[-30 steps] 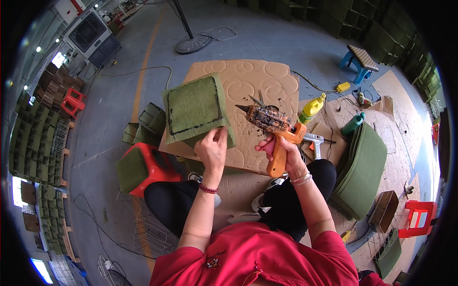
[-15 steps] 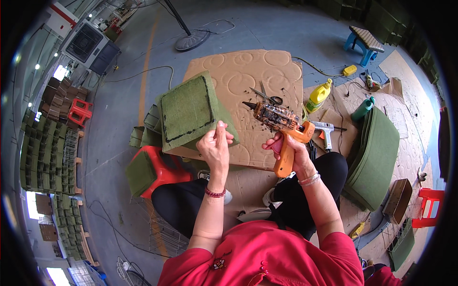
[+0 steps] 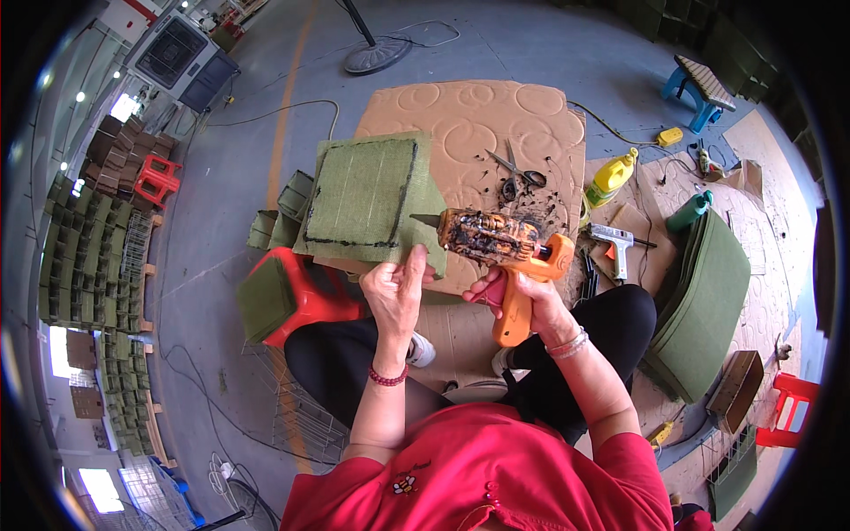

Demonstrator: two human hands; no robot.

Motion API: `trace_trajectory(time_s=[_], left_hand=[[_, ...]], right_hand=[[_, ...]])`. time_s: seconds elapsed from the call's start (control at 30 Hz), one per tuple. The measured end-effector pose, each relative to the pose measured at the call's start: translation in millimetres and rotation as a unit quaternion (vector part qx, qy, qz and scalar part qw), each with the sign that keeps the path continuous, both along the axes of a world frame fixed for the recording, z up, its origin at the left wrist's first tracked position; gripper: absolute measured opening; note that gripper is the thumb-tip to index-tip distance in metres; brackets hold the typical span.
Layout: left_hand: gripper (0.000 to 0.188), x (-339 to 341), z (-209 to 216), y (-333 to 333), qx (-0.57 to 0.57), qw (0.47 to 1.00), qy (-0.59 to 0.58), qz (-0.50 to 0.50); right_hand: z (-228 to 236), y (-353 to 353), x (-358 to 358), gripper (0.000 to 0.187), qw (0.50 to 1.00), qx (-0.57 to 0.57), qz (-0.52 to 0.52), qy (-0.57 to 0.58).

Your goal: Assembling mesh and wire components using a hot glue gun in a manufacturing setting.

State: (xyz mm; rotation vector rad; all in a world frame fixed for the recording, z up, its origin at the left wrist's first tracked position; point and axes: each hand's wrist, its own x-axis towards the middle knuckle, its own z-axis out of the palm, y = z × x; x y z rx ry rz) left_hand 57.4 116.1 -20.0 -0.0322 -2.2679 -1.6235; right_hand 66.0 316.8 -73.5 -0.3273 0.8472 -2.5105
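Observation:
A green fabric box (image 3: 360,193) lies on the cardboard-topped surface, a square panel outlined with dark glue lines facing up. My left hand (image 3: 395,294) is at its near right corner, thumb and fingers pinching the green edge. In my right hand (image 3: 537,305) is an orange hot glue gun (image 3: 496,241), its front body crusted with dark, charred residue. Its nozzle points left, over the right side of the green box near the glue line; whether the tip touches cannot be made out. Scissors (image 3: 513,173) rest partly open on the cardboard (image 3: 460,115) beyond the gun.
To the right are a yellow bottle (image 3: 611,180), a white glue gun (image 3: 617,246), a teal bottle (image 3: 689,212) and stacked green sheets (image 3: 708,296). A red stool (image 3: 314,296) with a green piece stands at left. A fan base (image 3: 378,55) and a blue stool (image 3: 699,91) are farther off.
The glue gun has moved left, bringing its nozzle over the box's right side. The green box has turned slightly, and my left hand keeps to its near corner. The whole view has shifted a little.

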Motion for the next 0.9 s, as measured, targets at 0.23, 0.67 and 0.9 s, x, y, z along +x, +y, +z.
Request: trace_trajectory(time_s=[0.23, 0.67, 0.9], left_hand=[[0.042, -1, -4, -3, 0.035, 0.999, -0.013, -0.008], [0.036, 6, -1, -14, -0.029, 0.998, -0.023, -0.043], [0.039, 6, -2, -17, -0.017, 0.999, -0.022, -0.046]], right_hand=[[-12, -11, 4, 0.045, 0.999, -0.014, 0.014, -0.030], [-17, -19, -4, 0.042, 0.999, 0.016, 0.004, -0.036], [-12, -16, -5, 0.041, 0.998, 0.047, -0.019, -0.036]])
